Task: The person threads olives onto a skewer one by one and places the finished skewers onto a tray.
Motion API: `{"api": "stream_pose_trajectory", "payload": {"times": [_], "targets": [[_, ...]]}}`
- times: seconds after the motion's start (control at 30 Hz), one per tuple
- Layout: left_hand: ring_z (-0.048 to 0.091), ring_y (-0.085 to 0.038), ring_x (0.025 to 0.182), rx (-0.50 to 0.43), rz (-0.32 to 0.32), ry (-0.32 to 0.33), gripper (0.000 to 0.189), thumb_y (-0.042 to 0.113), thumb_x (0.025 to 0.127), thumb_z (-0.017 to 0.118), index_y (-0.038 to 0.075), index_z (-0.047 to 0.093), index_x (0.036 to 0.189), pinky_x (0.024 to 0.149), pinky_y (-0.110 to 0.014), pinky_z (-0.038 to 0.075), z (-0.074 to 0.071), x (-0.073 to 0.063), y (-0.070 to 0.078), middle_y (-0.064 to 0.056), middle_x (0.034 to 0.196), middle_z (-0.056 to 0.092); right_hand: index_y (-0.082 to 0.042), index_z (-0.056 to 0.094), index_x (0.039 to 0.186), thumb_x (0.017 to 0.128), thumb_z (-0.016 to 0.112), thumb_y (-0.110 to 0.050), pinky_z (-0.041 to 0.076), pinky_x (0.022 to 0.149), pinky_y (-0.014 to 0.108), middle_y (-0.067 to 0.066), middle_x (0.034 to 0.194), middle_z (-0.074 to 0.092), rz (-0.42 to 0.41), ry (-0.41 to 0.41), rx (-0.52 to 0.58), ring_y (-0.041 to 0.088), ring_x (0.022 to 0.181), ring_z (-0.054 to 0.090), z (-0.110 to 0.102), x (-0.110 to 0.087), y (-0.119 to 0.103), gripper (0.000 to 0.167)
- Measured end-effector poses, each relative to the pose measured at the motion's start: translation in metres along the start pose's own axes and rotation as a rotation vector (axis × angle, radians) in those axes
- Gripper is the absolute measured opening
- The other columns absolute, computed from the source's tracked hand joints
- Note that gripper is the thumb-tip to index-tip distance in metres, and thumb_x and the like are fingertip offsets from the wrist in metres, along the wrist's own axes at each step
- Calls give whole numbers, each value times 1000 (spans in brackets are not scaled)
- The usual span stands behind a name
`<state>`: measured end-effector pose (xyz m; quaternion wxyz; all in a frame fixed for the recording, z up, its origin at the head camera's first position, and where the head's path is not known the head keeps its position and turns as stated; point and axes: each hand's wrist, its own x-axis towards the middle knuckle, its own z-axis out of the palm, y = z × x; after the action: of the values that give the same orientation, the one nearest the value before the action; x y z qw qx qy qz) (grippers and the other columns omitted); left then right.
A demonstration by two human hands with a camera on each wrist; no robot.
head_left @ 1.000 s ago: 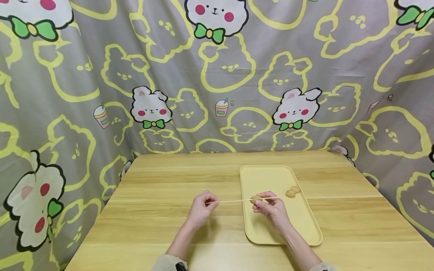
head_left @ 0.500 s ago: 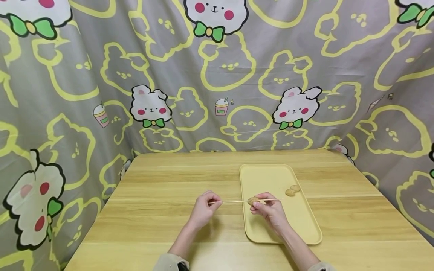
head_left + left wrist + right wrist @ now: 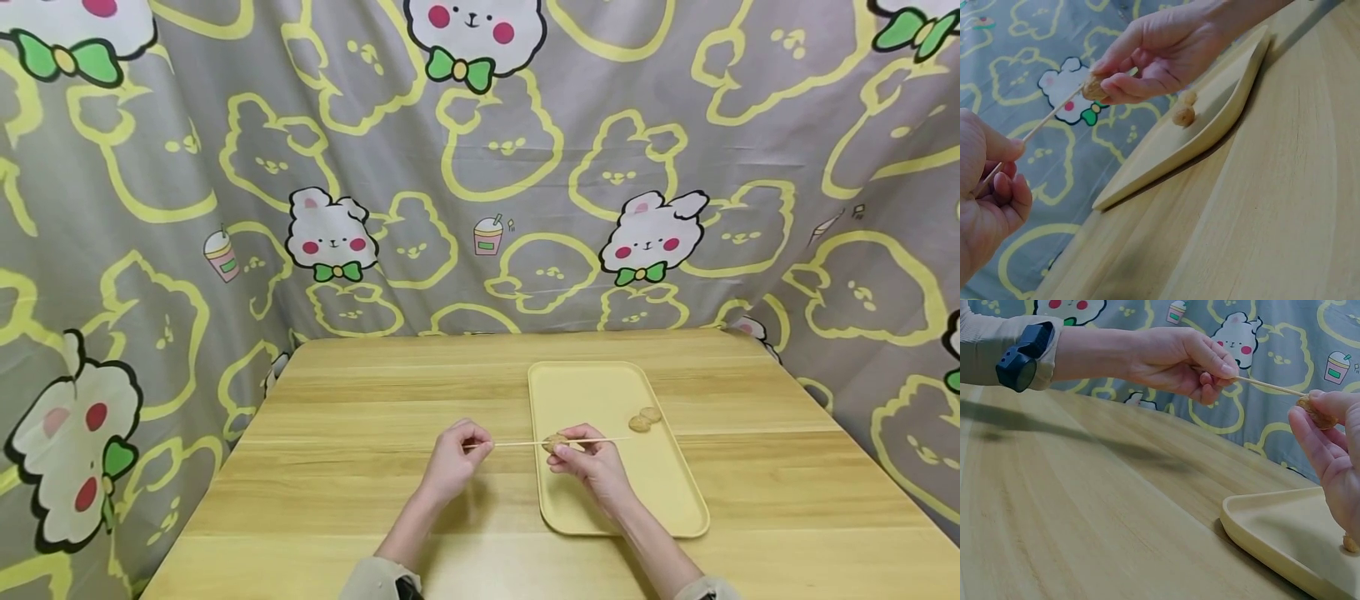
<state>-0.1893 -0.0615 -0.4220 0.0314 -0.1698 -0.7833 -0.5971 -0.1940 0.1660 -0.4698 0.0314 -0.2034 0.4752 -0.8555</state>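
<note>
Now the left hand point(image 3: 453, 460) pinches a thin stick point(image 3: 517, 443) between thumb and fingers, while the right hand point(image 3: 602, 475) pinches a lumpy brown piece point(image 3: 550, 440) that the stick seems to run through, lifted clear above the left rim of the tray point(image 3: 581, 396). Compared with a second ago, the piece sits nearer the left hand and more bare tip shows past the right hand, so I judge the threading further along, with a bare stretch of stick still between the two. Beyond, near the tray's right rim, lie two similar pieces point(image 3: 640, 424), side by side. The tray rests on a wooden surface point(image 3: 352, 408), and behind it hangs a grey printed cloth point(image 3: 540, 296)
</note>
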Motion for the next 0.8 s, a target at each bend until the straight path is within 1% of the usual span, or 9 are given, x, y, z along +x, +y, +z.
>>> {"api": "stream_pose_trajectory", "payload": {"times": [0.1,0.17,0.27,0.43,0.63,0.67,0.7,0.8], "targets": [[48,-11,75,-9,0,10,4,-4,84,62,-6,61,80,69,-21,45,2,4,-15,-3,81,52,-5,60,96,86,48,18,54,69,29,8,89,67,-4,-2,5,17,74,67,1,1,1,27],[48,-11,75,-16,15,16,4,-3,84,62,-5,61,80,69,-21,46,3,5,-18,-3,80,52,-5,60,96,86,48,17,54,69,28,8,89,67,-5,-1,7,17,74,67,2,1,2,27],[49,-11,75,-25,36,26,5,-2,84,63,-4,62,80,69,-22,46,4,5,-20,-3,80,52,-5,60,96,86,49,17,54,69,28,8,89,67,-3,3,9,17,74,66,3,1,2,27],[49,-11,75,-25,21,30,5,-3,84,63,-6,61,80,69,-21,46,5,4,-14,-4,79,53,-6,59,96,85,50,16,54,69,28,8,88,66,2,16,10,17,73,66,5,2,2,25],[48,-12,74,-46,34,21,6,-9,82,60,-14,57,80,68,-20,45,3,-1,11,-10,79,53,-6,60,96,85,52,15,54,69,27,7,87,66,-1,21,22,17,73,66,6,2,3,25],[48,-13,74,-47,35,22,6,-9,82,60,-14,57,80,68,-20,45,3,-2,11,-10,79,53,-7,60,96,85,52,15,54,69,27,7,87,66,-1,19,25,17,73,66,7,3,3,25],[48,-12,74,-49,25,23,7,-8,82,60,-14,57,80,68,-20,45,4,-1,9,-10,80,53,-7,60,96,85,52,14,53,69,27,7,87,66,-2,16,27,17,73,66,7,3,3,25],[48,-11,74,-46,22,31,6,-6,83,61,-11,59,80,68,-20,45,6,2,-2,-7,80,53,-7,61,97,85,54,13,53,69,27,7,87,66,-7,6,32,16,74,66,7,3,2,25]]}}
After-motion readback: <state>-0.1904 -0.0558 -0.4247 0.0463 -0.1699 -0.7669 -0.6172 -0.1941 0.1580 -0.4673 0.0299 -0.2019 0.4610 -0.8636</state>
